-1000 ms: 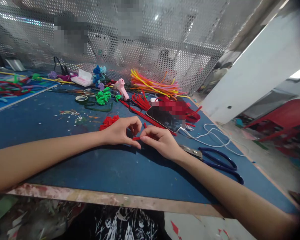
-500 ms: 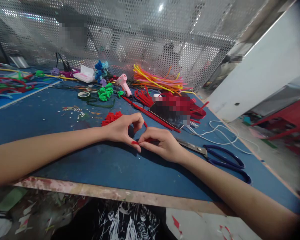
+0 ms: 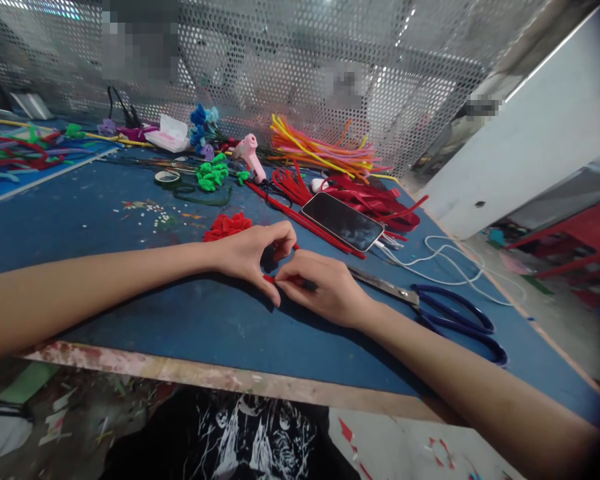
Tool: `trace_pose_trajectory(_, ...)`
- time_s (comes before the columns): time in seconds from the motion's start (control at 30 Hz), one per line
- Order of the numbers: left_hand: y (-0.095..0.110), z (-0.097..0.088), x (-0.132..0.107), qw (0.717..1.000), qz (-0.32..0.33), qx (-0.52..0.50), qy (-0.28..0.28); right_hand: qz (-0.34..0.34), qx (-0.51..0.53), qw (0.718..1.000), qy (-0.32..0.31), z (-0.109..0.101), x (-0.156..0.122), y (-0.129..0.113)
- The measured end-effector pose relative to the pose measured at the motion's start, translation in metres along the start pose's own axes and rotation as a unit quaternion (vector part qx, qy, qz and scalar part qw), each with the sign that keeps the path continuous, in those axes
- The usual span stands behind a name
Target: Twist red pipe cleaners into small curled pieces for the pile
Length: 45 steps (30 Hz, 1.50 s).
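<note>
A short red pipe cleaner (image 3: 269,279) shows between my hands above the blue table. My left hand (image 3: 253,257) curves in a C shape, thumb and fingers bent around the piece, one red end lying along the thumb. My right hand (image 3: 325,283) pinches the same pipe cleaner between thumb and forefinger, right against the left thumb; most of the piece is hidden by the fingers. Just behind my left hand lies a bunch of red pipe-cleaner loops (image 3: 227,227). Large scissors with dark blue handles (image 3: 455,313) lie partly behind my right hand and forearm.
At the back lie a pink glue gun (image 3: 250,157), green pipe-cleaner pieces (image 3: 213,173), yellow and orange pipe cleaners (image 3: 320,150) and red ribbon (image 3: 370,200). A phone (image 3: 343,221) with a white cable (image 3: 445,257) is beyond my right hand. A perforated metal screen (image 3: 280,67) stands behind the table.
The view has shifted slightly. My right fingers have moved a little closer to the left thumb, and less of the red end shows. Both hands keep their hold.
</note>
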<state>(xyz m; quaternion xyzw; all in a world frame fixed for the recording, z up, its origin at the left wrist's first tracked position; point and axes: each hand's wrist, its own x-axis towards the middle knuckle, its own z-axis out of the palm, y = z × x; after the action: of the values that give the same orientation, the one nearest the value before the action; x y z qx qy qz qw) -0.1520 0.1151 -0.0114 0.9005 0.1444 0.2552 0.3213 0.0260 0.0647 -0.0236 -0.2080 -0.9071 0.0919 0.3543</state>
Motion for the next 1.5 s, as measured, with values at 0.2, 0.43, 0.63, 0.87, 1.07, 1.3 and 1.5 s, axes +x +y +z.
trace_pose_trajectory(0.2, -0.001, 0.000, -0.001, 1.000, -0.009, 0.004, -0.021, 0.004, 0.030, 0.997, -0.077, -0.002, -0.001, 0.000)
trace_pose_trajectory(0.43, -0.005, 0.001, 0.001, 0.999, -0.005, 0.020, -0.042, 0.017, 0.052, 0.989, -0.135, -0.002, 0.004, 0.000)
trace_pose_trajectory(0.63, -0.009, 0.003, 0.005, 0.997, 0.017, 0.057, -0.046, 0.018, 0.062, 0.985, -0.161, 0.000, 0.008, 0.001)
trace_pose_trajectory(0.87, -0.009, 0.003, 0.003, 0.995, 0.017, 0.096, 0.021, 0.066, 0.086, 0.990, -0.090, -0.002, 0.006, 0.002)
trace_pose_trajectory(1.07, -0.005, 0.000, 0.003, 0.978, -0.010, 0.117, 0.171, 0.267, 0.145, 0.947, 0.106, -0.002, 0.005, 0.013)
trace_pose_trajectory(1.3, -0.002, 0.000, 0.002, 0.980, 0.046, 0.162, 0.106, 0.303, 0.258, 0.912, 0.103, 0.000, 0.003, 0.020)
trace_pose_trajectory(1.5, -0.001, 0.001, 0.002, 0.975, 0.086, 0.192, 0.066, 0.303, 0.287, 0.905, 0.082, 0.000, 0.002, 0.021)
